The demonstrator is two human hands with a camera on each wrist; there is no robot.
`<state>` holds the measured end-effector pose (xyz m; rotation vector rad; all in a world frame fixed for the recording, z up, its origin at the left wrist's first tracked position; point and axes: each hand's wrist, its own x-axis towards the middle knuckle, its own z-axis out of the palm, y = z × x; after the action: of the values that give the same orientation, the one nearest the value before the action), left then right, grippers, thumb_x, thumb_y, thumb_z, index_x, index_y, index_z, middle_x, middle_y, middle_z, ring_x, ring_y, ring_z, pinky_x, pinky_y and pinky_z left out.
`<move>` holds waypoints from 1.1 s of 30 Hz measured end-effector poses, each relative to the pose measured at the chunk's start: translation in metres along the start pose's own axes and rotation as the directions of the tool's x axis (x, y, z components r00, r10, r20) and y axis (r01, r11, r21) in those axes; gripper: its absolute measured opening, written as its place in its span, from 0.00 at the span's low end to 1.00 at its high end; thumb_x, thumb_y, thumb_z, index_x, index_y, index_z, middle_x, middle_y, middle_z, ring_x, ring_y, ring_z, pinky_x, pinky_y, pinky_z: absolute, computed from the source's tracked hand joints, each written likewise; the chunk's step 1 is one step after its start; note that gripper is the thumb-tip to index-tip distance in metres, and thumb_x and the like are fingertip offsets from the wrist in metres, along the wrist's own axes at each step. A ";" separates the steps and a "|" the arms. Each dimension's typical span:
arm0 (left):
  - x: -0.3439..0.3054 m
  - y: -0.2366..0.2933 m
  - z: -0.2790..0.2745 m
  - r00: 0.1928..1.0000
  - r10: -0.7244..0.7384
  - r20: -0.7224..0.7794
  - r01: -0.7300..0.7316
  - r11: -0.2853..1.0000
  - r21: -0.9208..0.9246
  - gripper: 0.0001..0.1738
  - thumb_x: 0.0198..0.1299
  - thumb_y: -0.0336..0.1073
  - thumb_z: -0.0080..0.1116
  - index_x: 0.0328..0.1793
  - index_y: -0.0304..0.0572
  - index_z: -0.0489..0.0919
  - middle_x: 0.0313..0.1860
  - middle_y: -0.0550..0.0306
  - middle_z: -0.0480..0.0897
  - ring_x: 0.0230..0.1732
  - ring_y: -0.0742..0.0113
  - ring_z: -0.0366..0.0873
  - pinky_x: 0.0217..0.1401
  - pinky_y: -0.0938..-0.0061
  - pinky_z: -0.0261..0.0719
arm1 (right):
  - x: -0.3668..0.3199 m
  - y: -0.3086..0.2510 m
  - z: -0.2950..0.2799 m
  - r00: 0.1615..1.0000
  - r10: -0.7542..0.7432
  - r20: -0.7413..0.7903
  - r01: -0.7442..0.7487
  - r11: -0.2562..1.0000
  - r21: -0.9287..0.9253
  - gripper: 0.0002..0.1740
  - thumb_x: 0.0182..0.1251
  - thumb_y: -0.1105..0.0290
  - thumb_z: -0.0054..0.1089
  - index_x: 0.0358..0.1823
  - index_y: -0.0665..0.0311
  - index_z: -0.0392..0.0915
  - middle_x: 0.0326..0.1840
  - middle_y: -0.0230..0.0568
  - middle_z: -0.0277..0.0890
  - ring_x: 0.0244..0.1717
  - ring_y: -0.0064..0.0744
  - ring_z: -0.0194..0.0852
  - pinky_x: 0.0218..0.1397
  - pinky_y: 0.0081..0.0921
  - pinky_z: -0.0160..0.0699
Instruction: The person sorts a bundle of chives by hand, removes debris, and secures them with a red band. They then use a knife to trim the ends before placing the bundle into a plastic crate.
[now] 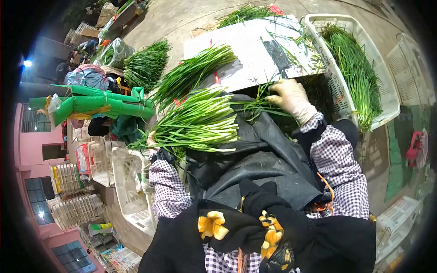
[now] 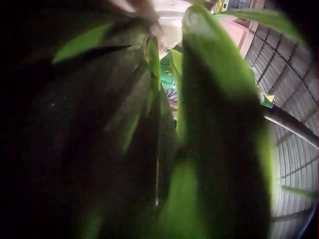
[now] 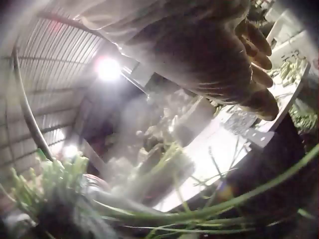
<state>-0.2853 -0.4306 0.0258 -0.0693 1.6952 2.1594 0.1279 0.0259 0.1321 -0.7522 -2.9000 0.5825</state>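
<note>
A bundle of long green stalks with pale cut ends (image 1: 205,118) lies over the dark apron's left side. The left hand (image 1: 152,142) grips its leafy end, mostly hidden by leaves; in the left wrist view blurred leaves (image 2: 214,59) cover most of the picture. In a pale glove, the right hand (image 1: 293,99) is above loose green leaves (image 1: 261,107) at the near edge of a white board (image 1: 236,75). The right wrist view shows that gloved hand (image 3: 199,50) with slightly bent fingers and nothing held between them.
Another bundle (image 1: 195,68) lies on the board's left part, with scattered trimmings (image 1: 309,57) at its right. A white crate (image 1: 389,98) holding greens stands at the right. Further left are a leafy pile (image 1: 146,63), green rolled sheeting (image 1: 100,102) and empty white crates (image 1: 129,189).
</note>
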 end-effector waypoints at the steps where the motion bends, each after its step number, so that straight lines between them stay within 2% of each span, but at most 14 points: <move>1: 0.002 -0.001 0.004 1.000 0.007 -0.013 -0.007 1.000 0.011 0.25 0.67 0.47 0.45 0.58 0.35 0.78 0.56 0.41 0.80 0.54 0.49 0.80 0.61 0.51 0.79 | 0.001 -0.020 0.018 0.983 -0.156 -0.097 0.181 0.908 0.377 0.21 0.60 0.55 0.67 0.50 0.61 0.83 0.45 0.45 0.83 0.49 0.41 0.80 0.53 0.36 0.77; 2: 0.007 0.002 0.008 1.000 0.018 -0.022 -0.018 1.000 0.021 0.25 0.67 0.47 0.45 0.58 0.35 0.78 0.56 0.41 0.80 0.54 0.49 0.80 0.61 0.51 0.79 | 0.002 -0.046 0.024 0.965 -0.157 0.209 -0.090 0.551 0.830 0.28 0.62 0.52 0.67 0.56 0.64 0.79 0.52 0.44 0.82 0.56 0.34 0.78 0.59 0.30 0.74; 5: 0.003 0.005 0.006 0.996 0.077 -0.049 -0.076 0.997 0.033 0.25 0.67 0.46 0.45 0.58 0.34 0.78 0.56 0.40 0.80 0.55 0.49 0.80 0.62 0.50 0.79 | 0.008 -0.106 0.046 0.823 -0.382 0.420 -0.472 -0.048 0.880 0.26 0.63 0.69 0.67 0.63 0.66 0.74 0.56 0.35 0.79 0.53 0.20 0.73 0.57 0.20 0.73; 7: -0.001 0.020 0.025 0.943 0.211 -0.256 -0.209 0.977 0.039 0.28 0.65 0.50 0.45 0.58 0.34 0.78 0.54 0.41 0.82 0.50 0.48 0.82 0.55 0.51 0.83 | -0.004 -0.134 0.036 0.908 -0.353 0.227 -0.242 0.001 0.970 0.19 0.64 0.70 0.66 0.56 0.65 0.77 0.52 0.32 0.80 0.49 0.19 0.75 0.52 0.20 0.75; 9: -0.047 0.060 0.055 0.889 -0.058 0.454 0.160 0.969 -0.190 0.28 0.66 0.52 0.46 0.58 0.36 0.78 0.54 0.41 0.82 0.49 0.47 0.83 0.54 0.51 0.83 | 0.010 -0.131 0.046 0.854 -0.501 0.141 -0.340 -0.331 0.880 0.13 0.64 0.70 0.66 0.48 0.64 0.78 0.46 0.29 0.80 0.45 0.18 0.76 0.49 0.20 0.76; 11: -0.045 0.069 0.061 0.856 -0.224 0.466 0.351 0.914 -0.206 0.21 0.67 0.46 0.49 0.58 0.41 0.78 0.53 0.46 0.83 0.52 0.50 0.81 0.57 0.53 0.81 | 0.037 -0.110 0.048 0.888 -0.379 0.260 -0.343 -0.172 0.923 0.10 0.64 0.71 0.65 0.45 0.63 0.79 0.41 0.29 0.81 0.43 0.16 0.76 0.47 0.18 0.76; 13: -0.008 0.043 0.048 0.951 0.309 -0.012 -0.308 0.951 0.027 0.21 0.65 0.45 0.51 0.59 0.43 0.78 0.54 0.46 0.82 0.51 0.48 0.82 0.56 0.50 0.82 | 0.034 -0.105 0.048 0.896 -0.347 0.278 -0.349 -0.160 0.923 0.12 0.63 0.73 0.65 0.47 0.64 0.79 0.40 0.29 0.81 0.42 0.18 0.77 0.45 0.19 0.78; 14: -0.021 0.056 0.063 0.979 -0.065 0.196 0.127 0.938 -0.322 0.21 0.64 0.44 0.54 0.58 0.43 0.79 0.54 0.48 0.83 0.49 0.48 0.83 0.53 0.49 0.83 | 0.033 -0.108 0.051 0.856 -0.427 0.292 -0.407 -0.208 0.889 0.13 0.63 0.72 0.65 0.49 0.63 0.80 0.39 0.28 0.81 0.40 0.18 0.78 0.44 0.19 0.79; 15: -0.008 0.053 0.034 0.952 0.100 0.291 -0.092 0.995 -0.043 0.20 0.62 0.44 0.55 0.56 0.42 0.80 0.54 0.49 0.83 0.48 0.49 0.83 0.53 0.49 0.83 | 0.033 -0.108 0.060 0.894 -0.446 0.044 -0.135 -0.175 0.975 0.13 0.65 0.71 0.63 0.50 0.63 0.79 0.39 0.27 0.81 0.38 0.17 0.78 0.42 0.18 0.80; 19: -0.039 0.064 0.083 0.966 -0.135 0.218 0.183 0.959 -0.216 0.22 0.62 0.49 0.56 0.55 0.42 0.80 0.51 0.49 0.84 0.48 0.51 0.83 0.53 0.52 0.83 | 0.035 -0.092 0.065 0.906 -0.289 0.311 -0.348 -0.088 0.933 0.14 0.67 0.60 0.63 0.46 0.62 0.81 0.34 0.25 0.78 0.32 0.13 0.73 0.33 0.13 0.70; 22: -0.010 0.041 0.051 0.993 -0.043 0.114 0.063 0.980 -0.186 0.24 0.64 0.50 0.53 0.59 0.42 0.78 0.55 0.48 0.82 0.50 0.50 0.82 0.54 0.52 0.84 | 0.034 -0.086 0.064 0.819 -0.487 0.303 -0.384 -0.073 0.920 0.16 0.67 0.61 0.63 0.47 0.66 0.80 0.38 0.27 0.80 0.36 0.13 0.72 0.37 0.13 0.68; 26: -0.044 0.050 0.071 0.942 0.027 0.333 -0.028 1.000 0.000 0.22 0.70 0.46 0.46 0.64 0.43 0.72 0.58 0.46 0.79 0.52 0.53 0.81 0.53 0.58 0.86 | 0.028 -0.087 0.062 0.930 -0.281 0.236 -0.284 -0.143 0.948 0.15 0.69 0.62 0.61 0.48 0.66 0.80 0.39 0.27 0.79 0.36 0.14 0.71 0.42 0.14 0.69; 27: -0.050 0.053 0.085 0.999 0.025 0.029 -0.028 0.992 0.124 0.21 0.71 0.45 0.42 0.63 0.45 0.73 0.58 0.46 0.79 0.54 0.51 0.81 0.53 0.56 0.85 | 0.026 -0.082 0.066 0.920 -0.316 0.231 -0.310 -0.227 0.923 0.13 0.68 0.66 0.59 0.48 0.67 0.80 0.42 0.30 0.80 0.39 0.16 0.73 0.45 0.17 0.70; 33: -0.043 0.035 0.081 0.996 0.077 0.049 -0.083 0.986 0.146 0.21 0.69 0.46 0.44 0.62 0.43 0.74 0.57 0.46 0.79 0.52 0.50 0.81 0.53 0.55 0.85 | 0.008 -0.015 0.041 0.945 -0.312 0.101 -0.169 -0.201 0.965 0.10 0.59 0.70 0.57 0.38 0.67 0.82 0.44 0.37 0.79 0.49 0.27 0.74 0.58 0.25 0.68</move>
<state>-0.2408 -0.3727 0.0922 0.0879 1.8563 2.0678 0.1064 0.0034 0.0997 -0.0933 -1.3622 2.6487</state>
